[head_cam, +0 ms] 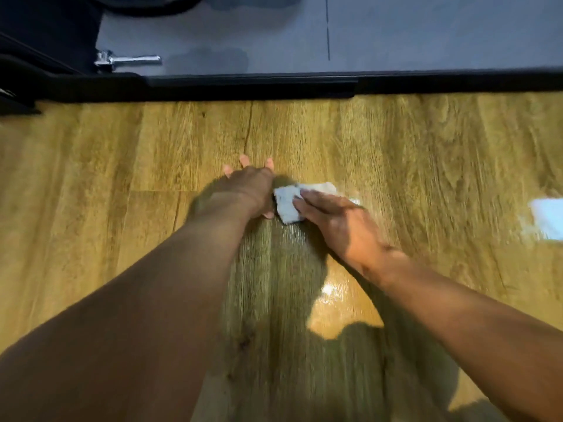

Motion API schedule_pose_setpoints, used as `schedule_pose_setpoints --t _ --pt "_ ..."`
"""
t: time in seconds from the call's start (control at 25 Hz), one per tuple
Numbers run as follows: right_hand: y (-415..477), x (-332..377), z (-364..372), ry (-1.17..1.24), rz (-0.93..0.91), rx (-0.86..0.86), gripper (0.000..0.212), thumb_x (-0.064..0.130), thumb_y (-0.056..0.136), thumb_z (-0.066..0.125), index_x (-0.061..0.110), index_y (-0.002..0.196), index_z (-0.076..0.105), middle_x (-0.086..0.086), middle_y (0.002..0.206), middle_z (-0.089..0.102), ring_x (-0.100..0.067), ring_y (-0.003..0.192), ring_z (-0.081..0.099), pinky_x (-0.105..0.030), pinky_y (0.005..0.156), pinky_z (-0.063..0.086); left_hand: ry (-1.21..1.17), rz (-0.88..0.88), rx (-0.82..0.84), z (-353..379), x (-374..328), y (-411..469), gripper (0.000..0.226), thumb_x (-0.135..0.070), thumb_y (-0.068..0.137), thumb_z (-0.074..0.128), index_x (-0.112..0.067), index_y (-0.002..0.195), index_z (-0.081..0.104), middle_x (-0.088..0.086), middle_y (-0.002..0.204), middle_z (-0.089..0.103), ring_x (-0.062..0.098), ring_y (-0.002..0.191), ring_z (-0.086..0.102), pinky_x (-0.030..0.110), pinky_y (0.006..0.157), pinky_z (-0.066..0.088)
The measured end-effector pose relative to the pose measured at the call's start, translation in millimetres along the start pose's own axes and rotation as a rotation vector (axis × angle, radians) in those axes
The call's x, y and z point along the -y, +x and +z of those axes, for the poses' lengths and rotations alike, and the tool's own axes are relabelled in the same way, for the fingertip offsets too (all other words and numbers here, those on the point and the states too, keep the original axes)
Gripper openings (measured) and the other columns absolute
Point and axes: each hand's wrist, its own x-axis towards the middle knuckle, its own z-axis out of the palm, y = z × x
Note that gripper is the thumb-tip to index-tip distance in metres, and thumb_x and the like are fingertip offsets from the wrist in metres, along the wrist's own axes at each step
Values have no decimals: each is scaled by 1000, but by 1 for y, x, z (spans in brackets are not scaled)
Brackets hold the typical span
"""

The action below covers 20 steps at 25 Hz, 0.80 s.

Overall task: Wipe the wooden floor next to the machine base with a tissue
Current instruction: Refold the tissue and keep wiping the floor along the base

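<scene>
Right hand (pixel 332 220) lies flat on the tissue (pixel 286 205), fingers straight, pressing it to the wooden floor (pixel 426 147) rather than pinching it. The tissue sits just beside the left hand (pixel 246 190), which is spread loose on the boards as a prop, well apart from the black machine base (pixel 243 86). I'd press evenly through the fingers, stroke with the grain in overlapping passes, and work up to the base edge. It's too blurry to tell if the boards are wet. No containers in sight.

White crumpled tissue (pixel 286 204) flat on glossy wooden floor (pixel 426 153), near dark machine base (pixel 249 86) edge.
</scene>
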Motion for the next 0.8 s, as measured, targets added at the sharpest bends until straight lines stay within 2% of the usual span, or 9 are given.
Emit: schedule_pose_setpoints --t 0.12,0.2,0.28,0.36,0.44,0.52,0.64,0.76,0.8 --pt "-1 -21 -14 -84 -380 202 37 29 94 57 28 131 56 16 129 58 -4 110 60 -28 89 53 31 -19 10 4 -1 5 103 -11 79 74 -27 150 1 21 155 -8 50 139 -1 64 109 22" --pt "57 -38 -35 -100 -255 98 34 43 99 43 38 132 50 27 118 60 6 83 63 -20 76 54 -10 -28 29 3 0 6 106 -6 79 73 -29 150 -2 18 154 -16 51 138 -8 68 106 21" --pt "110 -55 -41 -229 -15 -56 45 16 100 42 35 141 38 6 143 46 -14 109 61 -36 98 47 -44 -46 55 1 -1 5 109 -3 78 73 -29 149 -4 17 155 -18 51 138 -10 69 105 22" --pt "106 -51 -20 -289 -26 -45 44 22 101 38 36 143 34 4 152 31 -18 131 43 -38 111 34 -38 -67 76 -2 -4 5 112 -4 77 75 -28 150 -6 17 155 -19 51 138 -9 69 104 23" --pt "73 -52 -18 -291 -259 96 42 35 101 38 41 141 33 8 152 32 -13 131 41 -34 110 35 -25 -63 93 -4 -8 5 112 -8 76 75 -26 150 -8 21 154 -19 53 137 -8 68 104 25" --pt "82 -70 -36 -349 -330 175 55 21 97 50 41 144 28 7 152 30 -20 128 46 -37 102 42 -12 -61 100 -4 -8 5 112 -11 77 76 -24 150 -8 23 153 -19 55 137 -8 67 105 25" --pt "129 -85 -63 -324 47 18 64 1 94 43 34 146 26 2 155 26 -27 125 50 -45 102 43 -13 -58 101 -4 -7 6 112 -15 77 76 -24 150 -8 24 153 -18 56 136 -7 67 104 26" --pt "66 -59 -39 -266 -97 6 44 26 100 32 34 143 35 5 150 35 -9 125 43 -31 105 33 -9 -57 102 -5 -8 4 111 -15 77 75 -23 150 -8 24 153 -18 55 136 -7 68 104 27" --pt "28 -51 -28 -242 -192 78 47 21 95 43 31 141 40 3 147 41 -10 123 46 -30 103 36 -18 -58 103 -5 -9 4 110 -13 78 75 -23 150 -8 23 153 -18 55 137 -7 68 103 26"
